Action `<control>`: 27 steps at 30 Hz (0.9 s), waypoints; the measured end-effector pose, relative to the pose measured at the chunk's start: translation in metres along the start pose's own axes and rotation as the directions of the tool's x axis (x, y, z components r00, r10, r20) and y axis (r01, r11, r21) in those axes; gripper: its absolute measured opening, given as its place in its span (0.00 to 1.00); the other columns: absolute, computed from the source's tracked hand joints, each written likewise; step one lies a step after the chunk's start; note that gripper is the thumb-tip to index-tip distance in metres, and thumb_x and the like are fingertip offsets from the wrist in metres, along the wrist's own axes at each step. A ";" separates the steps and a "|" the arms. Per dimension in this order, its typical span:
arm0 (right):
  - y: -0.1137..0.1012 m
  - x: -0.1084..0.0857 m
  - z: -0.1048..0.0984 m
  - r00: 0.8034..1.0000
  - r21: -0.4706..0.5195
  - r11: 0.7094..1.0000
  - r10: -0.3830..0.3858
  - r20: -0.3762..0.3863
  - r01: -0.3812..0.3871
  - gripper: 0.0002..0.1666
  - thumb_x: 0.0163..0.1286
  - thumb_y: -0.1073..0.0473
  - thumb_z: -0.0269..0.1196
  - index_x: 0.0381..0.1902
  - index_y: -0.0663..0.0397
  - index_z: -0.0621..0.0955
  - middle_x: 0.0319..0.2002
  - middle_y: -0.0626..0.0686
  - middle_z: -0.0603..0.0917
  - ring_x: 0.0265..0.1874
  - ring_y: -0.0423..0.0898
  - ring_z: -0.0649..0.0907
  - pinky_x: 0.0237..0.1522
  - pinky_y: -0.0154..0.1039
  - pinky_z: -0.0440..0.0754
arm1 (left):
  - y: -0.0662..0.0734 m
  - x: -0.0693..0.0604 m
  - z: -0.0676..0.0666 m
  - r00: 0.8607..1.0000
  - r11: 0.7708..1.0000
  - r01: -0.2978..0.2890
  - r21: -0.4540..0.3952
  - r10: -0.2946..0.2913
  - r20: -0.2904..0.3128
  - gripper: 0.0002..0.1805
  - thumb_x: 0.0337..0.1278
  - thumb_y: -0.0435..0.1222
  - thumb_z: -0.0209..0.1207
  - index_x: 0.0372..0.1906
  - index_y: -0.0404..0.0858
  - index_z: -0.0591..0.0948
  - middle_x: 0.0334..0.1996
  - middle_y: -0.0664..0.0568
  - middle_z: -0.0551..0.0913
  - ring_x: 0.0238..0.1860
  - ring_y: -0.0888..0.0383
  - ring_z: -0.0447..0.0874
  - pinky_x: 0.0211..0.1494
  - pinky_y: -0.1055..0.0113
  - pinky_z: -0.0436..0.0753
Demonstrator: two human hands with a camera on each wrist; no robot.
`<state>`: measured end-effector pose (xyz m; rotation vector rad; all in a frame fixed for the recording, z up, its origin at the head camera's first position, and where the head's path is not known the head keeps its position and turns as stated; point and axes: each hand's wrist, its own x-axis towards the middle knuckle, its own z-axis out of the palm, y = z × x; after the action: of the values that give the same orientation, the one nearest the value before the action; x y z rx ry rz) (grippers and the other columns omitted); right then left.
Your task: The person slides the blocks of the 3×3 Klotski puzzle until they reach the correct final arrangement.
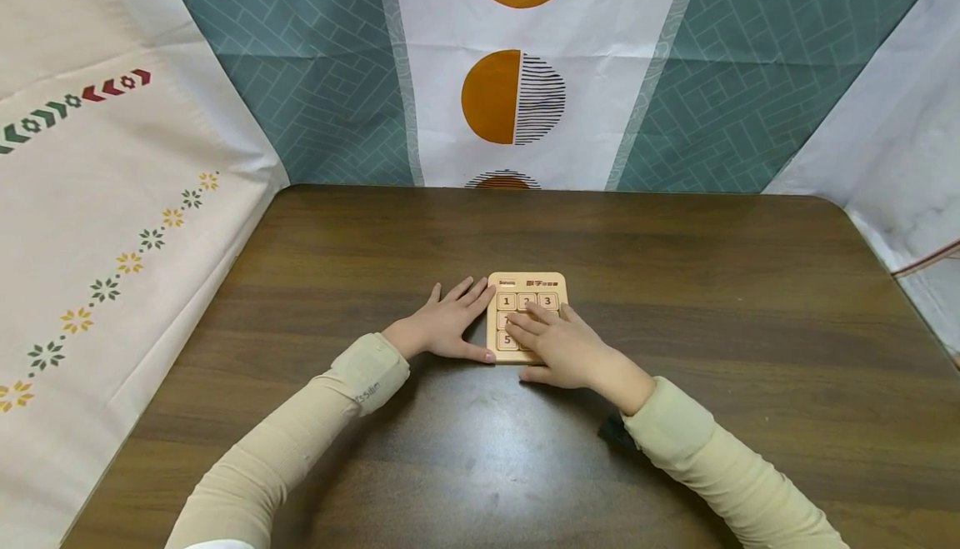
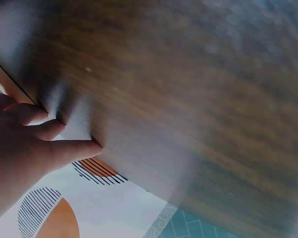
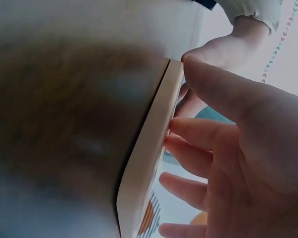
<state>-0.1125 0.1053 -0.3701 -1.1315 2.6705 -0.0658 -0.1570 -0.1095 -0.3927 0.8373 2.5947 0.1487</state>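
A light wooden number-tile puzzle point(image 1: 558, 279) lies flat on the brown table. Tiles 1, 2 and 3 show along its top row, with 5 at lower left; my right fingers hide several others. My left hand point(image 1: 450, 322) is spread on the table at the puzzle's left side, its index finger and thumb at the left edge. Over the tiles reaches my right hand point(image 1: 567, 351), fingertips on the middle rows, thumb near the bottom edge. In the right wrist view, the puzzle's side point(image 3: 148, 144) stands beside those loosely extended fingers.
The wooden table point(image 1: 712, 282) extends around the puzzle on every side. Behind it hangs a teal and white cloth point(image 1: 442, 116) with orange circles. A pale patterned cloth point(image 1: 150, 299) borders the left, and a whitish cloth point(image 1: 907, 149) the right.
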 end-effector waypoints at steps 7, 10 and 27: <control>0.006 -0.015 0.000 1.000 0.030 1.000 0.003 -0.003 -0.003 0.40 0.62 0.40 0.58 0.67 0.53 0.64 0.68 0.51 0.61 0.67 0.56 0.55 0.58 0.64 0.53 | 0.000 0.000 0.000 1.000 1.000 0.001 0.001 -0.001 0.005 0.58 0.43 0.70 0.50 0.72 0.45 0.38 0.71 0.48 0.37 0.70 0.50 0.31 0.63 0.38 0.40; 0.010 -0.022 0.000 1.000 0.047 0.999 0.024 -0.010 -0.023 0.40 0.61 0.40 0.59 0.67 0.53 0.64 0.67 0.51 0.62 0.67 0.56 0.56 0.58 0.65 0.52 | 0.000 0.000 0.000 1.000 1.000 0.004 0.002 -0.004 0.003 0.58 0.43 0.69 0.50 0.72 0.45 0.38 0.71 0.49 0.37 0.70 0.50 0.31 0.63 0.38 0.40; 0.031 -0.044 0.003 0.995 0.056 0.993 0.103 -0.010 -0.102 0.41 0.61 0.41 0.59 0.67 0.55 0.64 0.67 0.52 0.62 0.67 0.56 0.55 0.58 0.66 0.51 | 0.001 -0.001 -0.001 1.000 1.000 0.003 -0.001 -0.003 0.006 0.58 0.43 0.69 0.50 0.72 0.45 0.38 0.71 0.49 0.36 0.70 0.51 0.30 0.63 0.38 0.40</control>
<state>-0.1043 0.1585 -0.3685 -0.9789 2.7158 -0.1282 -0.1563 -0.1096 -0.3913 0.8324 2.5901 0.1460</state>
